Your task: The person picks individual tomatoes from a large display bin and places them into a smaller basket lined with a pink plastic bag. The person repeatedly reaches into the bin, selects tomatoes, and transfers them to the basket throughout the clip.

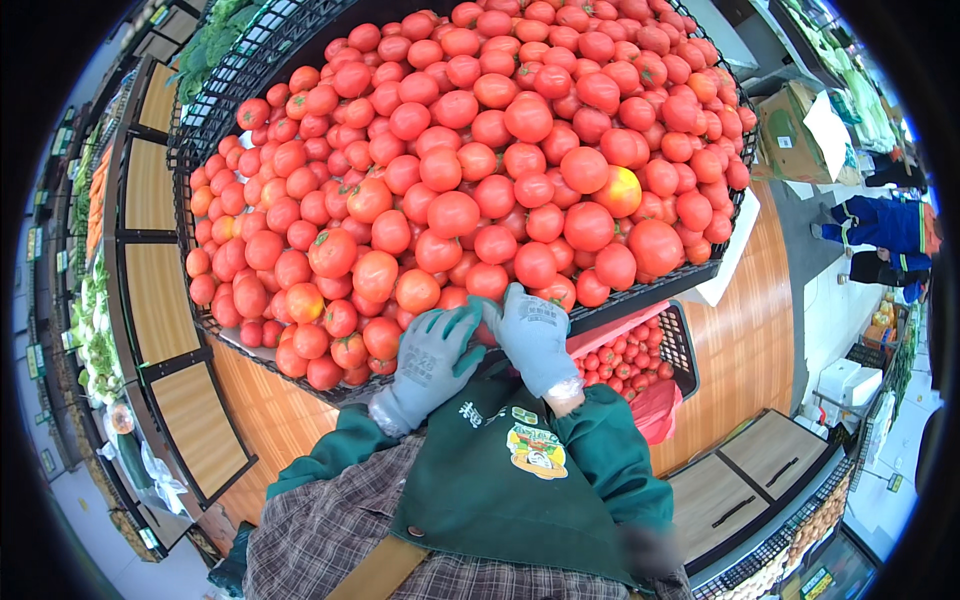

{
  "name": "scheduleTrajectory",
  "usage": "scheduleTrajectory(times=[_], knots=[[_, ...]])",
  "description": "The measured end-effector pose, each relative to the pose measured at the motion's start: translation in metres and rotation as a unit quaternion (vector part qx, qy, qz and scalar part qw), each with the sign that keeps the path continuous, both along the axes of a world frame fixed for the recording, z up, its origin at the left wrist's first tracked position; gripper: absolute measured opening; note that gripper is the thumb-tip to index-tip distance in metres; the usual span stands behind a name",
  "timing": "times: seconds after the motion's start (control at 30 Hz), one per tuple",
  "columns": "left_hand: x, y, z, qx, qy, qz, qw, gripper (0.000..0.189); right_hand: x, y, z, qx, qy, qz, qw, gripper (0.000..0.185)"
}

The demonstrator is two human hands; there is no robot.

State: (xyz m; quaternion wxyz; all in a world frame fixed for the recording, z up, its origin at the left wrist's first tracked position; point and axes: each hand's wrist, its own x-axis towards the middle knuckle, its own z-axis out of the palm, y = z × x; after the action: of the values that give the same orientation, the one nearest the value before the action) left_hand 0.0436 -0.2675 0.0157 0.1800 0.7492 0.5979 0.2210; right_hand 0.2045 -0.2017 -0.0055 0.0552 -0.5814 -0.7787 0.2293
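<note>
A large heap of red tomatoes (454, 214) fills a black plastic mesh display bin (637, 291) before me. My left hand (435, 356), in a grey glove with green fingertips, lies at the bin's near edge. Its thumb points toward my right hand (531, 330), which wears the same kind of glove. The right fingers bend down against the front tomatoes, close to the left fingertips. A bit of red shows between the two hands, partly covered. What lies under either palm is hidden, so I cannot tell whether they grip a tomato.
Below the bin at right stands a black crate (679, 349) of smaller tomatoes with a red plastic bag (656, 411). Vegetable shelves (161, 180) line the left. Cabinets (739, 491) stand at lower right. A cardboard box (787, 131) and a person in blue (885, 225) are farther right.
</note>
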Motion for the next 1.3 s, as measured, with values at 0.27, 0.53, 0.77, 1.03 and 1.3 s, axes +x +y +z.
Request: scheduleTrajectory(times=[0.27, 0.53, 0.77, 1.03, 1.3], knots=[[0.009, 0.006, -0.014, -0.028, 0.037, 0.068, 0.997, 0.055, 0.028, -0.005, 0.003, 0.021, 0.206, -0.008, 0.978, 0.031], [-0.007, 0.027, 0.002, -0.094, -0.266, 0.204, 0.938, 0.038, 0.022, -0.016, 0.0, 0.037, 0.038, 0.069, 0.996, 0.043], [-0.041, 0.114, 0.017, 0.026, -0.029, 0.113, 0.993, 0.046, 0.013, -0.007, -0.006, -0.006, -0.043, 0.075, 0.996, 0.031], [-0.045, 0.133, 0.014, -0.05, 0.022, 0.024, 0.998, 0.06, 0.017, -0.021, -0.019, 0.17, 0.139, -0.047, 0.975, 0.034], [-0.032, 0.134, 0.017, -0.018, 0.027, -0.02, 0.999, 0.059, 0.078, -0.088, -0.016, 0.12, 0.338, -0.232, 0.904, 0.042]])
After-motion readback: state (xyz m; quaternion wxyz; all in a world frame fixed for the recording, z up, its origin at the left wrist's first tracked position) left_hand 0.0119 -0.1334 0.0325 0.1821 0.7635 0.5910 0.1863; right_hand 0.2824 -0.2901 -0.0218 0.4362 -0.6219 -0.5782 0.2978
